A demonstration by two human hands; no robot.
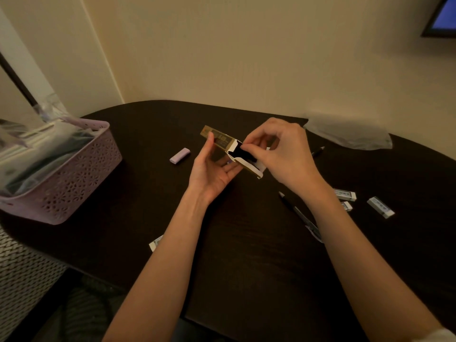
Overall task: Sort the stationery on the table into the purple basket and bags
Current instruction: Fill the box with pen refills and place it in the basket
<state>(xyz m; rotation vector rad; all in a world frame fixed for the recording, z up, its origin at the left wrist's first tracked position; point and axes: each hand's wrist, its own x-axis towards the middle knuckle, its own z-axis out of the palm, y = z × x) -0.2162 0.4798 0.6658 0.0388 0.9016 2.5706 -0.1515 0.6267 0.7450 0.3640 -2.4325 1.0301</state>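
Observation:
My left hand (pixel 213 169) holds a long gold cardboard box (pixel 222 139) above the dark table (pixel 246 255), thumb on its top and fingers beneath. The box's near end is open, its white flaps spread. My right hand (pixel 278 149) pinches something dark at that open end; what it is I cannot tell. The purple basket (pixel 74 178) stands at the table's left edge, filled with clear plastic bags. A lilac eraser (pixel 180 156) lies left of the box.
White sleeved erasers (pixel 381 206) (pixel 345 194) lie at the right, another (pixel 156 243) near the front left. A pen (pixel 299 214) lies under my right forearm and a dark pen (pixel 318 151) beyond my right hand. A clear plastic bag (pixel 350 134) rests at the far right edge.

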